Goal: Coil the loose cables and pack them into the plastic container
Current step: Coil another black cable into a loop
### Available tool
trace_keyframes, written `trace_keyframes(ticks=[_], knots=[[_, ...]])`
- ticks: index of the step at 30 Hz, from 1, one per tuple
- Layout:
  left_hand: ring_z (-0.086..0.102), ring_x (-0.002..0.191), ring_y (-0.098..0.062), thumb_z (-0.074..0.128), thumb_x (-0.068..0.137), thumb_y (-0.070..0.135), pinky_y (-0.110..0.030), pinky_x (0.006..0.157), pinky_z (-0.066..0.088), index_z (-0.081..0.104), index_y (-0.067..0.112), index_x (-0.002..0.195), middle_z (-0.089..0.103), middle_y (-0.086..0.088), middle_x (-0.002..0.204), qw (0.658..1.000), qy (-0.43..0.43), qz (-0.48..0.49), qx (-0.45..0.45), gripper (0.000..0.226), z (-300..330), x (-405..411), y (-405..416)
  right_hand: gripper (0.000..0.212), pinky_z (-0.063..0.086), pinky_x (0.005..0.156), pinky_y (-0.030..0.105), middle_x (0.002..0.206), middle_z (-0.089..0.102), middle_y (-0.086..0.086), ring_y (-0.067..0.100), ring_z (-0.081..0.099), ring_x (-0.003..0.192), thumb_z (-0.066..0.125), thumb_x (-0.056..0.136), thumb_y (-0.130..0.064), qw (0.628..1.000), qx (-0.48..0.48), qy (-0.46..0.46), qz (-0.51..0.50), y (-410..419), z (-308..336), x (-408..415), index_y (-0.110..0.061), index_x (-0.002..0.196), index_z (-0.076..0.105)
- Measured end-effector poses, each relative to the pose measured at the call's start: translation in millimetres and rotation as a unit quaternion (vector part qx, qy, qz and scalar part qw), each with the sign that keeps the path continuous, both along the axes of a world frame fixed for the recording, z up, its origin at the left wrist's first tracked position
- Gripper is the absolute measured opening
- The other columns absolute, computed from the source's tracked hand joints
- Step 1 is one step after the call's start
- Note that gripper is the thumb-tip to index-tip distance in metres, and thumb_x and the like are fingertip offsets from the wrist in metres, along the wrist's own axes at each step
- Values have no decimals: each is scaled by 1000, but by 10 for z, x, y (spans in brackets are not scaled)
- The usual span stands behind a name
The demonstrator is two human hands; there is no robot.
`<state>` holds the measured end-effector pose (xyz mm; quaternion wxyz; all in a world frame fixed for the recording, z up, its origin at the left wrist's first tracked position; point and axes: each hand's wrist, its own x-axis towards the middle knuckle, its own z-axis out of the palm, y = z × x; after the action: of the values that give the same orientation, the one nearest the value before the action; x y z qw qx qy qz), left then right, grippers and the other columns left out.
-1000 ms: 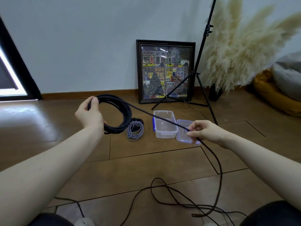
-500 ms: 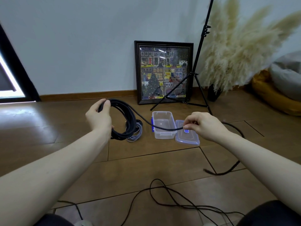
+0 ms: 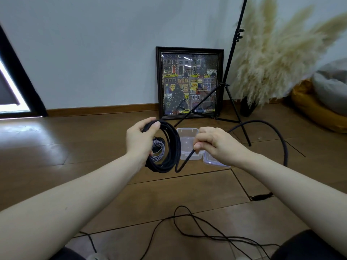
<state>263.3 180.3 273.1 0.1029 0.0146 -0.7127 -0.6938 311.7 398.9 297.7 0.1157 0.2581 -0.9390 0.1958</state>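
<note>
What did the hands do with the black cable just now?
The right hand carried the black cable leftward toward the left hand, forming another loop; the loose tail swung up off the floor. Both hands kept their grip. The container and lid stayed put.

- Between the left grip [image 3: 139, 140] and the right grip [image 3: 212, 142] hangs the black cable coil [image 3: 169, 147], filling most of the gap.
- Just beyond both grips, the open plastic container [image 3: 188, 145] and its lid [image 3: 212, 160] sit on the floor [image 3: 75, 147]; a small grey cable bundle [image 3: 158, 150] lies behind the coil.
- Right of the right grip, the cable's loose end [image 3: 272, 130] arcs up through the air.
- Further beyond, a tripod leg [image 3: 242, 128] slants across the floor.
- Below the grips, thin loose cable [image 3: 187, 224] loops over the floor.
- Left of the left grip, the floor lies open.
</note>
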Motion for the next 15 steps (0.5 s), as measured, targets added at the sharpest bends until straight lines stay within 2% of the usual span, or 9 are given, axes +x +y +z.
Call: trace_keyframes(ticks=[4, 7, 10, 13, 15], knots=[[40, 32, -14, 70, 93, 23, -22, 33, 35, 73, 26, 112, 63, 2, 81, 999, 1, -55, -5, 20, 7, 51, 81, 23, 37, 76, 27, 83, 53, -12, 3, 49, 82, 55, 98, -19, 998, -51, -36, 9, -101, 17, 26, -18, 77, 64], [39, 32, -17, 70, 93, 23, -23, 35, 34, 73, 25, 112, 62, 5, 63, 995, 13, -96, -4, 19, 6, 97, 143, 23, 40, 77, 27, 85, 57, -2, 9, 53, 84, 55, 98, -16, 993, -97, -64, 17, -177, 33, 46, -19, 77, 63], [39, 33, -17, 69, 93, 25, -25, 35, 36, 73, 28, 110, 59, 2, 62, 993, 15, -119, -4, 18, -1, 132, 200, 30, 36, 72, 18, 81, 54, -8, 0, 51, 78, 55, 98, -13, 987, -134, -81, 33, -255, 35, 66, -29, 73, 58], [40, 35, -16, 69, 93, 26, -26, 37, 38, 73, 26, 113, 57, 1, 62, 992, 12, -127, 4, 20, -1, 160, 246, 23, 34, 71, 14, 76, 54, -15, -4, 52, 76, 56, 98, -15, 983, -157, -91, 34, -286, -4, 59, -20, 77, 65], [41, 35, -13, 68, 94, 25, -26, 37, 40, 72, 26, 114, 57, 7, 54, 991, 7, -133, 11, 21, 0, 172, 264, 21, 35, 69, 12, 72, 57, -19, -5, 52, 74, 59, 97, -15, 982, -164, -87, 33, -309, -29, 45, -24, 78, 65]])
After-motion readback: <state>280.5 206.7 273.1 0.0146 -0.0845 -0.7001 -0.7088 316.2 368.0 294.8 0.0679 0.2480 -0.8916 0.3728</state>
